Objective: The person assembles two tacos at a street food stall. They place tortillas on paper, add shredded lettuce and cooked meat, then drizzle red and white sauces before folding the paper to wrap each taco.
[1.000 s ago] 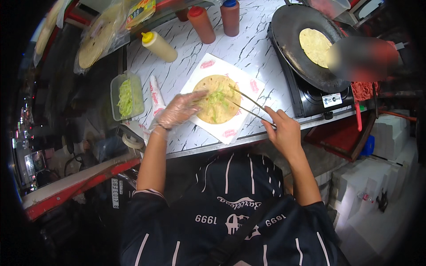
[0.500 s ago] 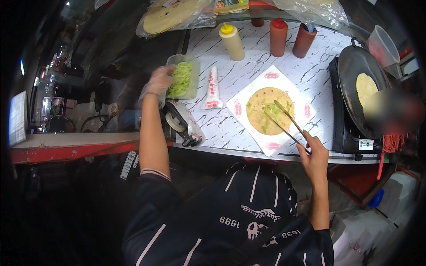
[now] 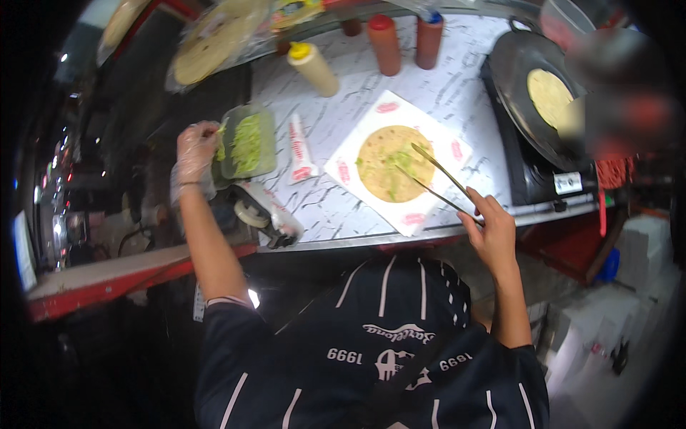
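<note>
My right hand (image 3: 493, 225) grips a pair of metal tongs (image 3: 444, 173). Their tips are spread over shredded lettuce (image 3: 400, 166) on a round flatbread (image 3: 382, 182), which lies on a square sheet of white printed paper (image 3: 389, 107). In a clear plastic glove, my left hand (image 3: 193, 154) is at the left rim of a clear tub (image 3: 266, 146) of shredded lettuce (image 3: 246, 143). Its fingers are curled together; a bit of green shows by the fingertips, but what they hold is unclear. A paper-wrapped roll (image 3: 300, 154) lies right of the tub.
A tape dispenser (image 3: 261, 218) sits below the tub. Sauce bottles with yellow (image 3: 314, 70), red (image 3: 384, 46) and blue (image 3: 429, 41) tops stand at the back. On the right, a black pan (image 3: 511, 79) on a stove (image 3: 504, 157) carries another flatbread (image 3: 549, 96). Bagged flatbreads (image 3: 211, 43) lie far left.
The whole view has shifted and turned. My left hand has drawn back from over the lettuce to the tub's left rim. The tongs stay spread over the flatbread.
</note>
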Tool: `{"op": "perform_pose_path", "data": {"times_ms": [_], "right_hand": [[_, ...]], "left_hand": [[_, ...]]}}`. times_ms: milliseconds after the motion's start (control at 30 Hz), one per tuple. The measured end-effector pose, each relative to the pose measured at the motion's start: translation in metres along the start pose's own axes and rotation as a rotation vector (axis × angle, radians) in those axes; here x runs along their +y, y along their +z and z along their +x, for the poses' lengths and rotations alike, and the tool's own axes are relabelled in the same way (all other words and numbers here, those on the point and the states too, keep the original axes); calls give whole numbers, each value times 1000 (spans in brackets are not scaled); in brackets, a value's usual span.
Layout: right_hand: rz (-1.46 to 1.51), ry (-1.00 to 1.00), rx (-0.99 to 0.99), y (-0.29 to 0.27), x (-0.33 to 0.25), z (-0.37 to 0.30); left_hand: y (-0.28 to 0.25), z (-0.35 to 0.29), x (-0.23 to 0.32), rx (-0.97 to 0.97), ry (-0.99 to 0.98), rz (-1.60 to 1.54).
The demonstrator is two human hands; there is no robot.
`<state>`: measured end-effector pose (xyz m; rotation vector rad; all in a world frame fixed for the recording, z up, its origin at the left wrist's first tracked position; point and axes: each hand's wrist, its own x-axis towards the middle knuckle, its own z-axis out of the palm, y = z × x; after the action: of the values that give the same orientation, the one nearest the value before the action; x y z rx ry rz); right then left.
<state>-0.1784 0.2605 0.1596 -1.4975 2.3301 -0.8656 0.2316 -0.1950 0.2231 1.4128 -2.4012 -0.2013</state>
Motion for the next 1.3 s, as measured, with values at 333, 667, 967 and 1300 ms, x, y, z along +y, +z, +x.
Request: {"op": "perform_pose_path", "data": {"times_ms": [333,667,967,1300], "right_hand": [[-112,-192,-142,8,8,-4],[-80,-163,-141,12,2,-6],[-160,-37,-118,0,15,6],[-104,44,-19,-11,16,5]], "left_hand": [[138,-41,224,-723,244,-561],[29,-11,32,-211,-268,-478],[86,-66,122,-228,169,-553],[205,-85,193,-523,683,-114]]}}
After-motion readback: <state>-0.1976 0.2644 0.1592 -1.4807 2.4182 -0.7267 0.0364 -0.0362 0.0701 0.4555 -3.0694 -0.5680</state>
